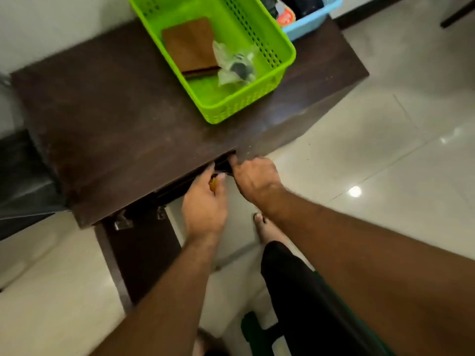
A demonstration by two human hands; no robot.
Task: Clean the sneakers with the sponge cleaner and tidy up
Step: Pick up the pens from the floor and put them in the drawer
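Both hands reach under the front edge of a dark wooden cabinet (pixel 123 119). My right hand (pixel 254 179) curls its fingers round a dark object (pixel 224 166) just inside the opening; what it is cannot be told. My left hand (pixel 205 206) is beside it, its fingers curled round a small amber-brown thing (pixel 213 184). On the cabinet top stands a green plastic basket (pixel 280 44) holding a brown flat piece (pixel 191 44) and a clear plastic bag with a black item (pixel 237 65). No sneaker shows plainly.
The cabinet door (pixel 140 255) hangs open at the lower left, hinges showing. A blue basket (pixel 312 20) with dark contents stands behind the green one. My bare foot (pixel 268 231) and black-clad leg are on the glossy tiled floor (pixel 385 140).
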